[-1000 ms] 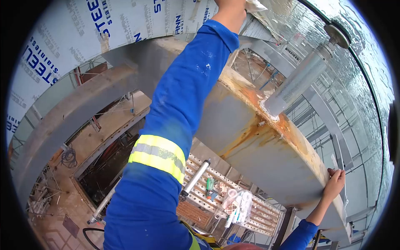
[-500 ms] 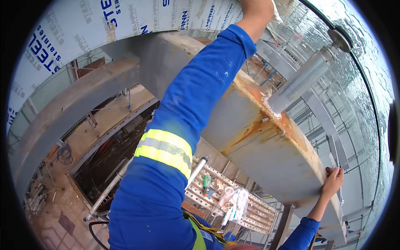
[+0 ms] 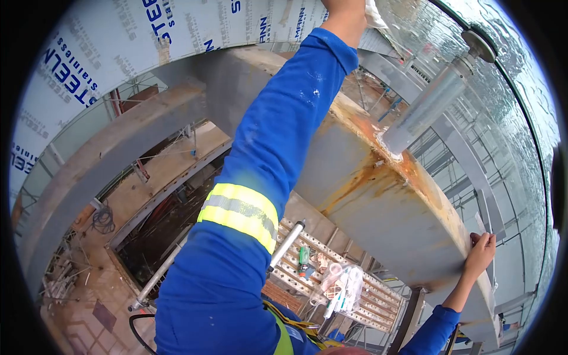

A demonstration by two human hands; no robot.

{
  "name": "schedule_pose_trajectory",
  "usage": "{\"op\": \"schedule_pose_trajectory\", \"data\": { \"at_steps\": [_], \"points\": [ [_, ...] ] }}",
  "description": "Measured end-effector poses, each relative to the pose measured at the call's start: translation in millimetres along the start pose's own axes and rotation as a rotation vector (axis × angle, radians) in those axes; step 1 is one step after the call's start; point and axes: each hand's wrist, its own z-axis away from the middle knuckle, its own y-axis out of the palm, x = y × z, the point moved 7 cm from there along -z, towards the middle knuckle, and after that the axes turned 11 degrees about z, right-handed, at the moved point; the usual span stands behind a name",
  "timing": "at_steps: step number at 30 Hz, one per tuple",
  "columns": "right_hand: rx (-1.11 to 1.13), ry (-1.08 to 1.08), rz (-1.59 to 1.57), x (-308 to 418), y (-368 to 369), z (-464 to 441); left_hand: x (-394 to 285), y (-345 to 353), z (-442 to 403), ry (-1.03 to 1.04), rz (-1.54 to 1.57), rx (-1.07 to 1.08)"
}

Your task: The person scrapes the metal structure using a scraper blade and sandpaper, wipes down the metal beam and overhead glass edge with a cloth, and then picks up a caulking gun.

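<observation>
My left arm in a blue sleeve reaches up across the view, and my left hand (image 3: 345,12) is cut off by the top edge. A crumpled white cloth (image 3: 374,16) shows at its right side, seemingly in its grip; the fingertips are out of view. At lower right my right hand (image 3: 480,254) is closed in a pinch against the upper edge of a grey steel beam (image 3: 378,219). A thin pale strip (image 3: 479,222) sticks up by its fingers; whether they hold it is unclear. Rust stains (image 3: 364,180) run down the beam below a round metal post (image 3: 429,109).
Wet glass (image 3: 509,89) stands along the right. Printed protective film (image 3: 130,47) covers a panel at top left. Far below, a perforated scaffold platform (image 3: 373,305) carries a plastic bag (image 3: 345,287) and a green bottle (image 3: 304,260). A deep opening (image 3: 171,219) lies at left.
My left hand and the white cloth have moved left along the top edge. My right hand stays at about the same spot on the beam, and the whole view has shifted slightly.
</observation>
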Motion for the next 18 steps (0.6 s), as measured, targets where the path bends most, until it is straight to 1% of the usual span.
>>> {"op": "schedule_pose_trajectory", "data": {
  "at_steps": [1,3,4,6,10,12,16,18],
  "points": [
    [0.001,-0.001,-0.002,1,0,0,2,4,3,0.001,-0.001,0.000],
    [0.006,-0.003,0.014,1,-2,0,-4,1,6,0.210,0.024,-0.089],
    [0.004,-0.003,0.013,1,-2,0,-2,0,2,0.212,0.025,-0.088],
    [0.010,0.011,-0.004,-1,0,1,-12,0,0,0.326,-0.209,-0.094],
    [0.007,0.006,0.044,-1,-1,1,-13,0,-9,0.281,-0.124,-0.142],
    [-0.004,0.013,-0.002,-5,0,0,-18,-1,-12,0.320,-0.186,-0.151],
    [-0.005,0.002,-0.014,-7,1,-1,-15,-4,-11,0.317,-0.215,-0.158],
    [0.013,0.002,-0.029,-5,1,-1,-24,-2,-6,0.476,-0.323,-0.152]
  ]
}}
